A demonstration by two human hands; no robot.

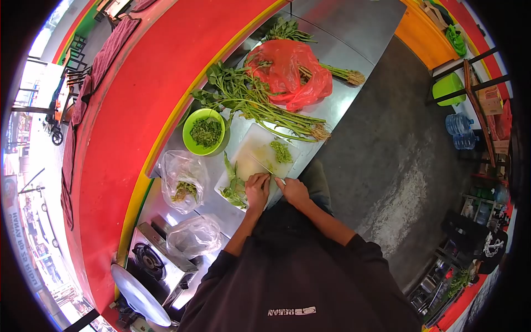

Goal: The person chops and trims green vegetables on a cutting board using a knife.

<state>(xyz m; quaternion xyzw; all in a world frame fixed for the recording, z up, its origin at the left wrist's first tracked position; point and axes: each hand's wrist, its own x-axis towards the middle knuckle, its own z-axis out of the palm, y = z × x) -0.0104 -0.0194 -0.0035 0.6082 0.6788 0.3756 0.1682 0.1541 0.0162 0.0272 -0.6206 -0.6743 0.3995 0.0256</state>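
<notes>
My right hand (295, 191) is closed around the handle of a kitchen knife (261, 164), its blade lying across a white cutting board (251, 143). Beside it, my left hand (258, 190) has its fingers curled down on green stems at the board's near edge, close to the blade; the stems are mostly hidden under the fingers. A small heap of chopped green stems (282, 152) sits at the board's right side. Leafy greens (237, 186) lie at its left, next to my left hand. Beyond the board's far left corner stands a lime-green bowl (206, 150) holding chopped greens.
Long leafy greens with roots (265, 113) lie past the board, beside a red plastic bag (293, 74). Clear plastic bags (185, 171) rest at the left, near a gas stove (149, 259) and a round lid (141, 296). A red counter wall (133, 99) borders the metal table.
</notes>
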